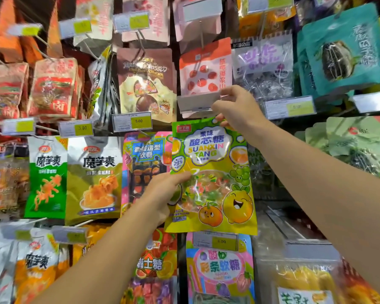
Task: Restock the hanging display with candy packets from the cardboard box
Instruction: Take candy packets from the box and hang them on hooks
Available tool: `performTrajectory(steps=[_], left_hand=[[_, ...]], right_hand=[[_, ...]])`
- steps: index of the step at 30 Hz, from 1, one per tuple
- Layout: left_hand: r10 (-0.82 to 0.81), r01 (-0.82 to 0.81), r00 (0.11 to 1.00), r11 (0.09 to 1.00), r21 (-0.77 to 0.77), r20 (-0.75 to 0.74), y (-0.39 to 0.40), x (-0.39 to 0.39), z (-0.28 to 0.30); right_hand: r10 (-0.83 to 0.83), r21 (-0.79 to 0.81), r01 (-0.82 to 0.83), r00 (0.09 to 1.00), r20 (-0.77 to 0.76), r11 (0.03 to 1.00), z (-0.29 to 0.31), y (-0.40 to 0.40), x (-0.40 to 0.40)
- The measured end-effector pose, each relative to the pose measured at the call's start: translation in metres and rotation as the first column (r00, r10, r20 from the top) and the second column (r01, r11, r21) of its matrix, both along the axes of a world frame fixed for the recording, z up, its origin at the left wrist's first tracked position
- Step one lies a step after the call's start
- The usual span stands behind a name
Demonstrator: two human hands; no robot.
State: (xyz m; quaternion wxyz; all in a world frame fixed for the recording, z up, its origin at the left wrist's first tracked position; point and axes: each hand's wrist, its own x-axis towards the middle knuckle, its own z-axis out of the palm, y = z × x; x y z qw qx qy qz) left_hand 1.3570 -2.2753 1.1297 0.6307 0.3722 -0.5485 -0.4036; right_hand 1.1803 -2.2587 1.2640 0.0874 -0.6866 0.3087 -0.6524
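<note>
Fingers [223,122] of our right hand [235,108] pinch the candy packet [213,172] top, lifting the price flap [198,102] above — our left hand [162,194] clasps its edge, steadying it for the hook.

Both arms were raised and extended forward, bare forearms, no sleeves visible. Left arm came in from lower left, angled up and right; left hand [162,194] was at mid-height, palm side turned away, fingers curled in a closed grip with the thumb on the near side, wrist roughly straight. Right arm came in from the right edge, angled up and left; right hand [235,108] sat higher than the left, back of hand toward the camera, fingers [227,91] bent forward and pinched shut, wrist slightly flexed. Hands were apart, right above left.
</note>
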Motion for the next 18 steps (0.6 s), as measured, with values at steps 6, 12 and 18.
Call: performTrajectory(steps=[6, 12, 18], left_hand=[[-0.001, 0.0, 0.999, 1.0, 0.001, 0.042, 0.005, 0.008, 0.011], [0.051, -0.058, 0.993, 0.996, 0.063, 0.105, 0.005, 0.004, 0.017], [0.115, -0.124, 0.986, 0.99, 0.072, 0.118, -0.013, -0.006, 0.008]], right_hand=[[-0.023, -0.001, 0.023, 1.0, -0.021, 1.0, -0.001, 0.0, -0.001], [-0.016, 0.005, 0.016, 1.0, -0.018, 1.0, -0.005, 0.004, -0.001], [0.003, -0.004, -0.004, 0.996, -0.086, 1.0, -0.028, 0.007, -0.011]])
